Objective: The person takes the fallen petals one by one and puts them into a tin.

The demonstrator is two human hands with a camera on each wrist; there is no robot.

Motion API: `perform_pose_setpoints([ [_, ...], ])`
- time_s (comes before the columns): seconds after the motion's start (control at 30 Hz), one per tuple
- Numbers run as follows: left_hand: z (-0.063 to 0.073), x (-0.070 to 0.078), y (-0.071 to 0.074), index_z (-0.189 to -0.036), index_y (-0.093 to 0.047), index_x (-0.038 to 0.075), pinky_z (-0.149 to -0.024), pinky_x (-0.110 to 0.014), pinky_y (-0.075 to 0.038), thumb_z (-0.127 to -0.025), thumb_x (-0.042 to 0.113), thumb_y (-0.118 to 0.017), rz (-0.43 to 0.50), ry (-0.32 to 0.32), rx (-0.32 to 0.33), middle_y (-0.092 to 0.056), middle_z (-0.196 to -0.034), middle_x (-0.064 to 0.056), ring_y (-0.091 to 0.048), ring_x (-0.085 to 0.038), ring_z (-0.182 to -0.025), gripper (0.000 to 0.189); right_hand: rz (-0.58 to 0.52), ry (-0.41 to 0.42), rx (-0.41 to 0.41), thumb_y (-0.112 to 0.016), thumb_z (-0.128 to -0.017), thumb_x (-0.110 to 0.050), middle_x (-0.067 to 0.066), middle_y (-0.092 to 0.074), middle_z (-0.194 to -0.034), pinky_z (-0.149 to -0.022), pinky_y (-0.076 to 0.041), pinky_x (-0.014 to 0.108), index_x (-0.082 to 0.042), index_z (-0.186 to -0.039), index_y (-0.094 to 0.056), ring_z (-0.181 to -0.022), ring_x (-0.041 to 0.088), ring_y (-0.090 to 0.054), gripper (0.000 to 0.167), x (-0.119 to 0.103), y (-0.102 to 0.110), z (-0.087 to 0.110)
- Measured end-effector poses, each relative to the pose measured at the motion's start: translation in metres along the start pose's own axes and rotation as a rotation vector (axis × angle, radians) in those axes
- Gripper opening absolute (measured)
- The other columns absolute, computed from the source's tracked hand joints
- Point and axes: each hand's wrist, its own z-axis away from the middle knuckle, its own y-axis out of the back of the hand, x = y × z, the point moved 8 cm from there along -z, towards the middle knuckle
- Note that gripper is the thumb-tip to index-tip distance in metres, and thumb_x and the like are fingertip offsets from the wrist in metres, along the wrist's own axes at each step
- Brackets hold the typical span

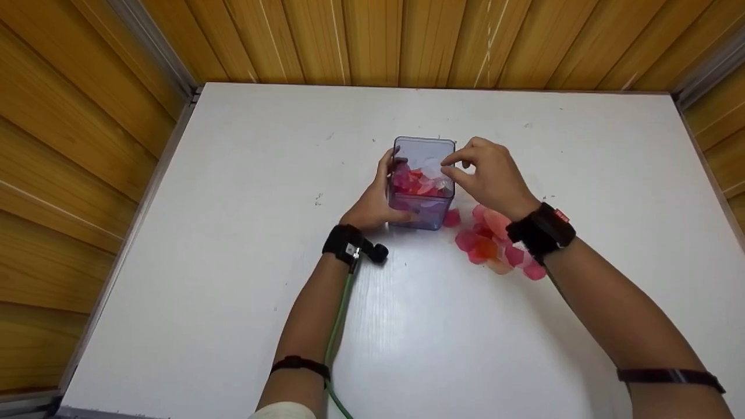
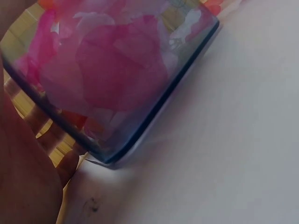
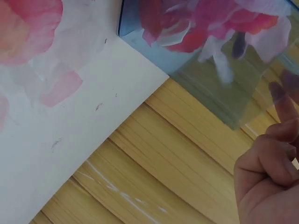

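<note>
A clear bluish plastic box (image 1: 423,210) stands on the white table, with pink, red and pale artificial petals (image 1: 416,183) heaped inside. My left hand (image 1: 372,201) grips the box from its left side, thumb across the near wall and fingers behind. Over the right rim of the box is my right hand (image 1: 486,171), thumb and forefinger tips slightly apart and nothing seen between them. In the right wrist view its other fingers (image 3: 266,161) are bent beside the clear wall. Petals (image 2: 121,65) press against the wall in the left wrist view.
A loose pile of pink, red and orange petals (image 1: 489,244) lies on the table (image 1: 233,262), partly under the right wrist. One pink petal (image 1: 451,217) sits close to the box. A green cable (image 1: 339,326) runs along the left forearm. Wood-look panels (image 1: 372,41) wall the back.
</note>
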Motion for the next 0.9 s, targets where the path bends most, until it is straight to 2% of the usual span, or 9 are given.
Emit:
perform_pose_setpoints([
  [0.13,-0.001,0.0,-0.001,-0.165,0.002,0.03,-0.123,-0.041,-0.025,-0.066,0.029,-0.097,-0.01,0.011,0.003,-0.024,-0.166,-0.003,-0.029,-0.019,-0.15,0.14,0.028,-0.005,0.064,-0.076,-0.095,-0.013,0.013,-0.062,-0.087,-0.075,-0.043,0.037,-0.003,-0.107,-0.081,-0.089,0.027,-0.055,0.017,0.017,0.025,0.02],
  [0.3,-0.001,0.0,-0.002,-0.164,0.002,0.033,-0.124,-0.043,-0.022,-0.065,0.033,-0.098,-0.031,0.026,0.001,-0.021,-0.168,-0.003,-0.027,-0.019,-0.152,0.141,0.112,-0.063,0.074,-0.08,-0.091,-0.012,0.011,-0.063,-0.086,-0.069,-0.043,0.03,-0.004,-0.106,-0.081,-0.084,0.026,-0.055,0.017,0.061,0.046,0.068],
  [0.4,0.001,0.001,0.0,-0.164,0.002,0.03,-0.124,-0.044,-0.022,-0.066,0.031,-0.097,-0.036,0.019,0.007,-0.021,-0.168,-0.004,-0.027,-0.019,-0.152,0.14,0.146,-0.111,0.03,-0.081,-0.09,-0.01,0.009,-0.063,-0.085,-0.065,-0.042,0.028,-0.004,-0.105,-0.081,-0.082,0.027,-0.054,0.016,0.092,0.048,0.1],
  [0.57,0.001,0.003,0.001,-0.165,0.001,0.026,-0.124,-0.042,-0.023,-0.067,0.028,-0.096,-0.028,-0.005,0.006,-0.022,-0.167,-0.005,-0.029,-0.018,-0.151,0.138,0.164,-0.253,-0.096,-0.081,-0.091,-0.015,0.007,-0.06,-0.085,-0.059,-0.043,0.027,-0.004,-0.106,-0.08,-0.082,0.027,-0.051,0.02,0.136,0.044,0.142],
  [0.67,0.001,0.003,0.001,-0.165,0.001,0.027,-0.123,-0.041,-0.023,-0.067,0.027,-0.097,-0.021,-0.01,0.004,-0.022,-0.167,-0.005,-0.028,-0.017,-0.15,0.138,0.166,-0.302,-0.146,-0.082,-0.091,-0.025,0.008,-0.061,-0.088,-0.059,-0.046,0.027,-0.004,-0.107,-0.079,-0.082,0.027,-0.052,0.027,0.148,0.04,0.155],
  [0.77,0.001,0.004,0.001,-0.164,0.001,0.028,-0.123,-0.041,-0.023,-0.066,0.026,-0.097,-0.022,-0.009,0.011,-0.024,-0.166,-0.004,-0.028,-0.016,-0.15,0.138,0.172,-0.303,-0.187,-0.084,-0.088,-0.03,0.008,-0.064,-0.091,-0.064,-0.049,0.028,-0.004,-0.105,-0.079,-0.084,0.027,-0.056,0.032,0.15,0.033,0.16],
  [0.9,0.001,0.004,0.0,-0.164,0.0,0.027,-0.123,-0.042,-0.024,-0.066,0.028,-0.097,-0.027,-0.006,0.016,-0.027,-0.165,-0.004,-0.03,-0.017,-0.15,0.139,0.174,-0.3,-0.207,-0.084,-0.088,-0.022,0.009,-0.067,-0.094,-0.07,-0.05,0.029,-0.002,-0.102,-0.079,-0.087,0.028,-0.059,0.025,0.149,0.028,0.159],
])
